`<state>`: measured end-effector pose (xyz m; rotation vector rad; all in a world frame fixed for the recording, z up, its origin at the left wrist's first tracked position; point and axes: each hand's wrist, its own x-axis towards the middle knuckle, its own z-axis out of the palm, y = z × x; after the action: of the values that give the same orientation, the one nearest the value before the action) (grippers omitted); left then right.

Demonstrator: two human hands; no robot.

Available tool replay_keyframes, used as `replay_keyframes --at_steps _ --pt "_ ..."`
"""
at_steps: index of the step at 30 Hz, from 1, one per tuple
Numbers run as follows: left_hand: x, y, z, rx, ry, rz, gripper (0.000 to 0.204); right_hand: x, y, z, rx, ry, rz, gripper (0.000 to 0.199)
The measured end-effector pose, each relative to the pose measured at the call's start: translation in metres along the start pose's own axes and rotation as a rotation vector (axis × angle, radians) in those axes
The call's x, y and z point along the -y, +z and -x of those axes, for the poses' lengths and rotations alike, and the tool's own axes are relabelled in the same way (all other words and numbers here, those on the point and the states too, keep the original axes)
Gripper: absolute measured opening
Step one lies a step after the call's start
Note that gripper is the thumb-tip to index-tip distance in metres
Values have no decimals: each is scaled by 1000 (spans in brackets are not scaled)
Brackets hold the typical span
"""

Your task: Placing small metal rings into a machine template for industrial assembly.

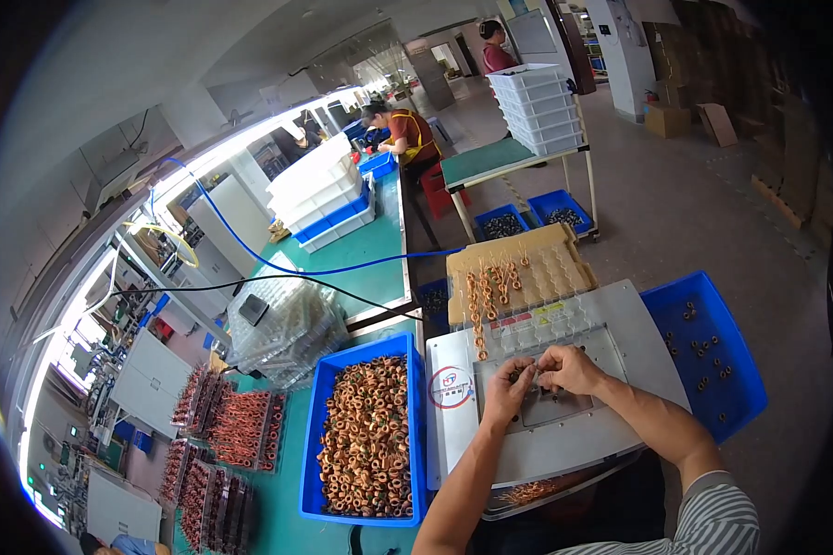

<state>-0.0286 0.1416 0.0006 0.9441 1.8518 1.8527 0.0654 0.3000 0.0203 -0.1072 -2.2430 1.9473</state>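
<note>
My left hand (505,389) and my right hand (570,368) meet over the dark recess of a grey machine top (620,333). Between their fingertips is a small dark part, largely hidden by the fingers. Just beyond them lies a clear plastic tray (565,319) on the machine, and behind it a cardboard-coloured tray (546,264) carries several copper coils (483,294) in rows. To my left a blue bin (317,444) is heaped with copper-wound ring coils (368,435).
A blue bin (745,379) at right holds several small dark ring cores. Stacked clear trays (282,324) and trays of coils (241,425) sit on the green bench at left. Two people work farther back by stacked white crates (539,106).
</note>
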Motion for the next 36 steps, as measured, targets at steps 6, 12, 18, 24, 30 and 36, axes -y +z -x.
replay_keyframes --at_steps 6,12,18,24,30,36 --pt "-4 2 5 13 31 -6 13 7 0 5 -17 7 41 17" --pt "-6 1 11 11 -88 198 10 17 6 14 -46 -114 313 21" --pt "0 -10 3 -163 -121 377 11 -4 6 8 14 -33 264 17" --pt "-5 -9 0 -158 -232 367 25 -18 -4 -6 -61 -11 -127 18" --pt "5 -4 1 10 -262 342 29 -19 -4 -3 -29 -4 -96 18" --pt "7 -2 0 38 -260 314 25 -23 -4 -3 -8 1 -75 18"
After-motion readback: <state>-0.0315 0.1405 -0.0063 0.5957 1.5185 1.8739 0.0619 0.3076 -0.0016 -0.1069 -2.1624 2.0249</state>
